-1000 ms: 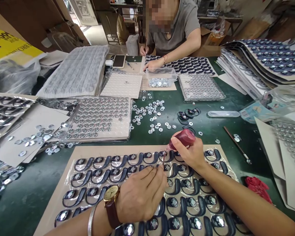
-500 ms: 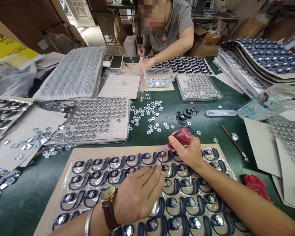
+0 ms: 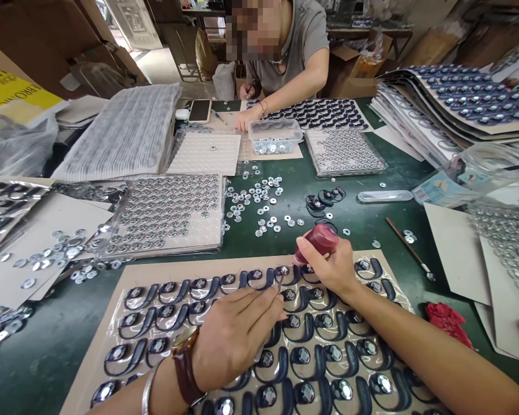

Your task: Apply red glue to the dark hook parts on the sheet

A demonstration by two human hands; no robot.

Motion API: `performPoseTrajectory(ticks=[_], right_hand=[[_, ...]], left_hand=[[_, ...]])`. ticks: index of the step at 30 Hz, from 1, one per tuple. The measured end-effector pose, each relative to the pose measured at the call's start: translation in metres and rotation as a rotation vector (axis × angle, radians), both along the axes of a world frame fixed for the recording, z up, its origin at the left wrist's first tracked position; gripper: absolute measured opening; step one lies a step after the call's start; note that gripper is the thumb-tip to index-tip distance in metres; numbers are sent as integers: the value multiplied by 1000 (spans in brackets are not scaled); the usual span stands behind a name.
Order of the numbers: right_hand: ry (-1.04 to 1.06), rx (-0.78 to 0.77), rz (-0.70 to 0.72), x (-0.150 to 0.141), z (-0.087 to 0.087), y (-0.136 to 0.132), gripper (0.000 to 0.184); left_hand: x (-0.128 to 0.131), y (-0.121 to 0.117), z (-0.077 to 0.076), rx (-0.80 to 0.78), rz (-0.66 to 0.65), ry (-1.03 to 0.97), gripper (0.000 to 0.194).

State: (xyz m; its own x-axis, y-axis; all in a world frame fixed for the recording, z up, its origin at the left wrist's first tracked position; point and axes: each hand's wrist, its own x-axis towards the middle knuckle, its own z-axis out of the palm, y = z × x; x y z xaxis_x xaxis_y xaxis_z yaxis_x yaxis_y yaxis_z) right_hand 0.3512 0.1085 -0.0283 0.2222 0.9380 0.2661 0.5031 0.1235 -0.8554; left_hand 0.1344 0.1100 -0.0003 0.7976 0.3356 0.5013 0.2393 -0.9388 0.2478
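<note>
My right hand (image 3: 328, 265) is closed around a dark red squeeze bottle (image 3: 316, 243), its nozzle tipped down to the left. Below that nozzle, my left hand (image 3: 237, 334) pinches slim tweezers (image 3: 281, 280), mostly covered by the fingers. Their tip is at a round silver-centred part in the top row of a card sheet (image 3: 127, 282). Rows of black ear-hook earphone pieces (image 3: 135, 316) lie on this sheet under clear film, each with a round metal centre. Both forearms hide some of the pieces.
Loose metal washers (image 3: 263, 193) are scattered beyond the sheet, beside a tray of round parts (image 3: 168, 210). To the right lie a thin brush-like stick (image 3: 409, 248) and a crumpled red cloth (image 3: 445, 324). Across the table a co-worker (image 3: 294, 63) works near a clear plastic box (image 3: 274, 138).
The view has shifted slightly. My left hand has moved a little left and down, with the tweezers tip still at the top row. The right hand keeps the bottle in nearly the same place.
</note>
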Motion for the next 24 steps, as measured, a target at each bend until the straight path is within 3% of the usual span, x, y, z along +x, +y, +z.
performPoseTrajectory(ticks=[9, 14, 24], right_hand=[[-24, -41, 17, 2, -2, -1, 38], [12, -47, 46, 1, -1, -2, 35], [-1, -124, 115, -3, 5, -1, 32]], left_hand=[[-3, 0, -1, -33, -9, -5, 21], [-6, 5, -5, -216, 29, -88, 29], [-9, 15, -6, -463, 160, -187, 18]])
